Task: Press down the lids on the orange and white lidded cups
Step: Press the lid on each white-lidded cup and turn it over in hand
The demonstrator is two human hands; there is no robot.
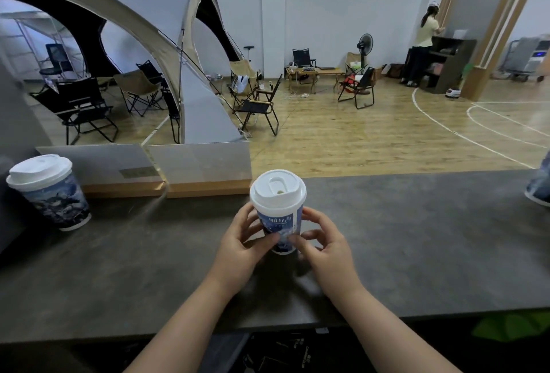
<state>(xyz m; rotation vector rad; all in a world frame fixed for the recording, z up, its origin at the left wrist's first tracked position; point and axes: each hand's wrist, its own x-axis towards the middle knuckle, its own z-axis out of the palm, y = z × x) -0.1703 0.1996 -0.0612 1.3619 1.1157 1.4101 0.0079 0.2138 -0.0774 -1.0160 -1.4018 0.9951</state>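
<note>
On grey counter (416,253): left hand (241,250), right hand (324,250) both grasping blue-white lidded cup (279,223), fingers curled round lower wall.

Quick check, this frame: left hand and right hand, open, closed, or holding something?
Left hand: fingers curled round the lidded cup, holding its side.
Right hand: fingers curled round the same cup, holding its other side.

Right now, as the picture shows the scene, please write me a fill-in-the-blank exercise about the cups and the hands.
1. The near cup is gripped by ____ of the person's hands: the left hand and the right hand.
2. Its lid is ____ in colour.
3. The far cup, which no hand touches, stands on the person's ____ side of the grey counter.
Missing words: both; white; left.
</note>
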